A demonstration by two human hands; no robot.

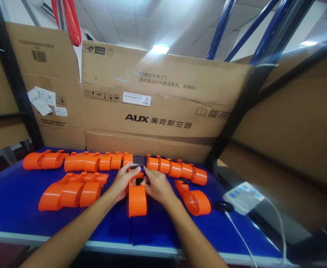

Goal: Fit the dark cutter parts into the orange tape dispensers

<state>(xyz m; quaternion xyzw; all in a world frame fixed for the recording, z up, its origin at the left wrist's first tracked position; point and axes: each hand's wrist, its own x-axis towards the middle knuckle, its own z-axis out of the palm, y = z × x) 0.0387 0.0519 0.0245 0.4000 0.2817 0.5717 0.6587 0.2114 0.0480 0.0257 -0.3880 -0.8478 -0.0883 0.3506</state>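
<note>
An orange ring-shaped part (137, 201) is held between both hands near the middle of the blue table, its round loop hanging toward me. My left hand (123, 182) grips the upper left side, with the thumb on a small dark piece (136, 167) at its top. My right hand (157, 185) closes on the upper right side, fingertips at the dark piece and the orange part. A dark flat object (138, 160) lies just behind the hands. What the fingers cover underneath is hidden.
Rows of orange parts (79, 162) line the back of the table (15, 203), with more (71, 194) at front left and another (198, 202) at right. A white device (243, 197), a black round object (224, 206) and cables sit right. Cardboard (152, 111) stands behind.
</note>
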